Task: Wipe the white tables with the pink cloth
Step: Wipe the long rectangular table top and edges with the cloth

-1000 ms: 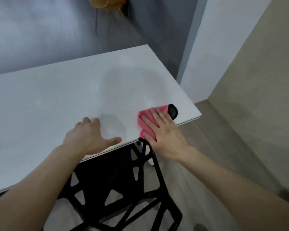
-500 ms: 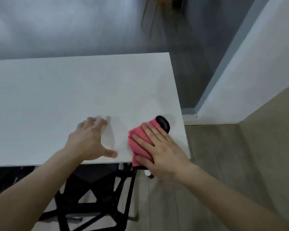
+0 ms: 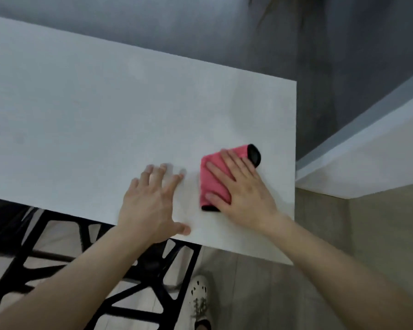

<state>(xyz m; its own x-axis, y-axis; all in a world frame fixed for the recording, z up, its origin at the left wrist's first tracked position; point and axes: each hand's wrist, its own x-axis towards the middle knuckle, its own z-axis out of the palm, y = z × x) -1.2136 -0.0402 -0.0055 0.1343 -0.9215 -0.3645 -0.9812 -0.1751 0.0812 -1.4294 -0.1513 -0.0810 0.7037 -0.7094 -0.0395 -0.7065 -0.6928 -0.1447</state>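
A folded pink cloth (image 3: 212,179) with black edging lies on the white table (image 3: 93,120) near its right end. My right hand (image 3: 243,189) presses flat on the cloth with straight, spread fingers and covers most of it. Just left of the cloth, my left hand (image 3: 153,201) rests flat on the tabletop near the front edge, fingers spread, holding nothing.
A black chair (image 3: 129,270) with a cut-out frame stands under the table's front edge. A white shoe (image 3: 199,296) shows on the floor below. A white wall corner (image 3: 367,151) rises close to the table's right end. Dark grey floor lies beyond the far edge.
My right hand has slid the cloth further onto the table, away from the front edge. The left hand also sits further in. The view has swung and tilted down.
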